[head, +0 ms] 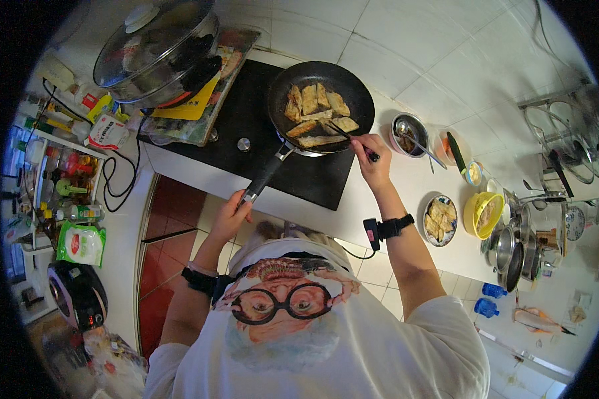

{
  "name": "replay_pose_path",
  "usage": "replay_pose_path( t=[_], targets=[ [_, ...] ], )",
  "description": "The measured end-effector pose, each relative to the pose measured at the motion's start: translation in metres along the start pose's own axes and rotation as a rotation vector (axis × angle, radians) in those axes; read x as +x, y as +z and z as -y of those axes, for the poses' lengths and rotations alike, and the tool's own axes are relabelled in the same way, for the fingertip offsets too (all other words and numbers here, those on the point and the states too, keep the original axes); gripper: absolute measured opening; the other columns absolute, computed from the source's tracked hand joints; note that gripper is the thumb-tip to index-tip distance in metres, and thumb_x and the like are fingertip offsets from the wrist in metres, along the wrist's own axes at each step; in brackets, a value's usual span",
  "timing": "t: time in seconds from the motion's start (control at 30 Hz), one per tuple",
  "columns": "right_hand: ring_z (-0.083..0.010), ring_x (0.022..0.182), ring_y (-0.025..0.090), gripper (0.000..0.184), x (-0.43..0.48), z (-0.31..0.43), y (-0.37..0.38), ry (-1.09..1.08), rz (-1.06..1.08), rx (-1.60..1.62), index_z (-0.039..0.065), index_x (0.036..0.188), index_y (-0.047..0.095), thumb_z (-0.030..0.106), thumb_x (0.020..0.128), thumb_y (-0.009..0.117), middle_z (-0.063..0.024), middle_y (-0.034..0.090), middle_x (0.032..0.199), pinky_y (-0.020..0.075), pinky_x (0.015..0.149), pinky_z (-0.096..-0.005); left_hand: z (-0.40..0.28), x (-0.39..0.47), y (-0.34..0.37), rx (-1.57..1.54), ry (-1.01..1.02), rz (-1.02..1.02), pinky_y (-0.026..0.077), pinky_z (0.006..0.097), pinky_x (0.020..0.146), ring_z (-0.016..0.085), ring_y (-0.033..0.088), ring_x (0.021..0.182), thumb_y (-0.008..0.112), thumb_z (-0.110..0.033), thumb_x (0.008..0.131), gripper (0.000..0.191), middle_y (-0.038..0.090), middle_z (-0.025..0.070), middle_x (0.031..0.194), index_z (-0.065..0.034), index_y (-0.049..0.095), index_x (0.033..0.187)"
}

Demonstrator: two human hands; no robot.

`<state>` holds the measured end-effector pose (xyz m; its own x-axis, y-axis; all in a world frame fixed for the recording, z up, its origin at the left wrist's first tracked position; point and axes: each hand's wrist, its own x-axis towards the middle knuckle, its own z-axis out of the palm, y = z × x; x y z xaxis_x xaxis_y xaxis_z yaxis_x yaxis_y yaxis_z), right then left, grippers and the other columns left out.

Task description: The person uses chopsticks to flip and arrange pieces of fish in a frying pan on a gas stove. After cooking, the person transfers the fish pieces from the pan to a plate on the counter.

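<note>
A black frying pan [284, 92] sits on the dark glass cooktop [239, 117] and holds several browned, flat pieces of food [309, 99]. My left hand [233, 215] grips the end of its long handle [267, 172]. Over the pan's near right rim, my right hand [373, 159] holds dark chopsticks [343, 131]. Their tips reach down among the pieces at the right side; whether they pinch one I cannot tell. To the right, a patterned plate [428, 234] bears more pieces of similar food. Behind it stands a metal bowl [422, 130] with a spoon in dark contents.
A large lidded pot [154, 55] stands left of the cooktop, on boards. A yellow basket [496, 212], a cucumber [455, 152], a small bowl [474, 173] and stacked metal pans [514, 264] line the right counter. A loose black cable [111, 184] and bottles crowd the left counter.
</note>
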<state>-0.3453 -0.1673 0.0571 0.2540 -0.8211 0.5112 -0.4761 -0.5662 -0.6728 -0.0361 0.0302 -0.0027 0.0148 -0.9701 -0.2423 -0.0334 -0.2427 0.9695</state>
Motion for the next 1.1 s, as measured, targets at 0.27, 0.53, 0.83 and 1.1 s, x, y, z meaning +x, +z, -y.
replay_pose_path(
  t=[0.27,0.53,0.83,1.1],
  targets=[
    [-0.0239,0.068,0.06,0.008,0.006,-0.004,0.002,-0.061,-0.094,-0.052,0.004,0.088,0.068,0.009,0.082,0.066,-0.0116,0.061,0.085,0.0482,0.062,-0.0299,-0.001,0.0,0.001,0.004,-0.001,-0.008,0.048,0.0265,0.059,0.009,0.051,0.062,0.049,-0.012,0.094,0.035,0.051,0.0021,0.072,0.0014,0.044,0.125],
    [-0.03,0.075,0.062,0.01,0.018,-0.023,0.0,-0.047,-0.001,-0.137,0.005,0.091,0.067,0.01,0.083,0.065,-0.0123,0.061,0.089,0.0502,0.066,-0.0344,-0.002,0.0,0.001,0.008,0.004,0.004,0.047,0.0259,0.058,0.008,0.051,0.061,0.048,-0.012,0.094,0.035,0.05,0.0009,0.07,0.0011,0.043,0.126],
    [-0.0271,0.074,0.062,0.011,0.032,-0.009,0.013,-0.063,0.029,-0.023,0.006,0.093,0.068,0.01,0.083,0.065,-0.0117,0.06,0.088,0.0504,0.066,-0.0337,-0.004,-0.001,0.001,0.024,0.005,-0.002,0.047,0.0262,0.058,0.009,0.051,0.061,0.049,-0.012,0.093,0.035,0.051,0.0013,0.069,0.0019,0.044,0.126],
    [-0.028,0.072,0.059,0.011,0.048,-0.01,0.032,-0.101,0.121,-0.122,0.005,0.091,0.067,0.012,0.083,0.065,-0.012,0.058,0.085,0.0484,0.064,-0.0338,-0.007,-0.001,-0.001,0.098,-0.042,0.018,0.049,0.0306,0.064,0.012,0.052,0.064,0.045,-0.015,0.096,0.035,0.05,0.0028,0.071,0.0,0.042,0.128]
  ],
)
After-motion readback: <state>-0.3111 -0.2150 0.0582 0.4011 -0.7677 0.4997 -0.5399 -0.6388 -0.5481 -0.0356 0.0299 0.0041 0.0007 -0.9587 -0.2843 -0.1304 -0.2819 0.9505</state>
